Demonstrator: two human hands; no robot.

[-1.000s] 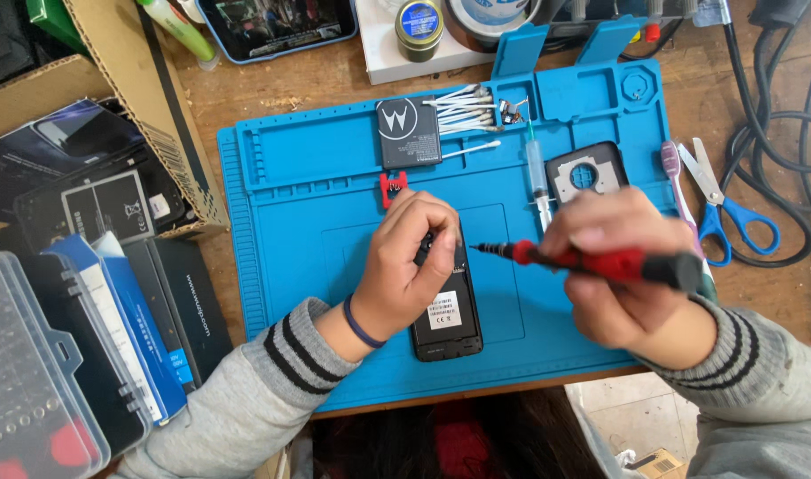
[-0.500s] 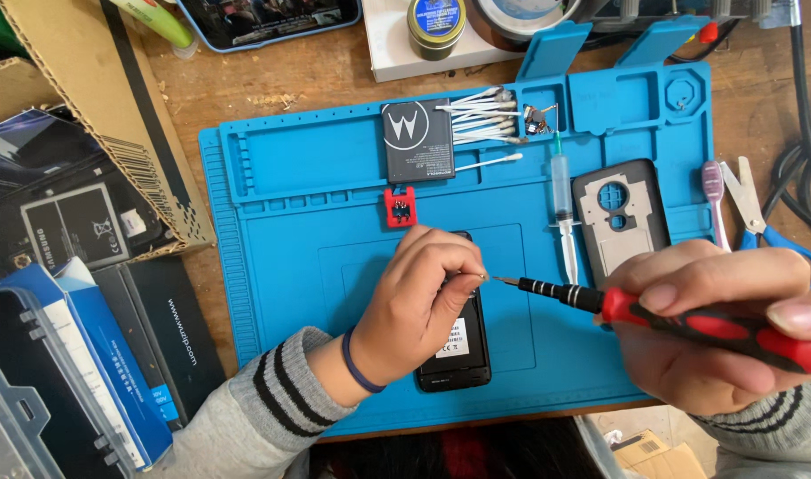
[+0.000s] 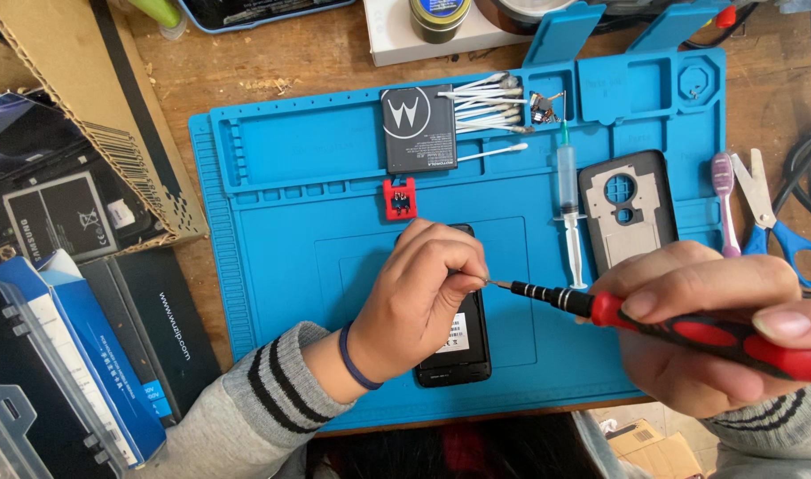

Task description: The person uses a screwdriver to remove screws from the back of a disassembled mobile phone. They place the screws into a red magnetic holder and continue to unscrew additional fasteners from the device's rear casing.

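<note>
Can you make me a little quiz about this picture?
1. True or false: the right hand holds a red screwdriver.
2. What lies beside the back cover on the mat: A syringe, B spoon, C pencil?
3. What is under the left hand?

Key: 1 true. 2 A. 3 A black phone, which the left hand steadies; its fingertips meet the screwdriver tip.

Screwdriver [image 3: 689, 330] tip at pinched fingers [image 3: 463, 282]
</note>
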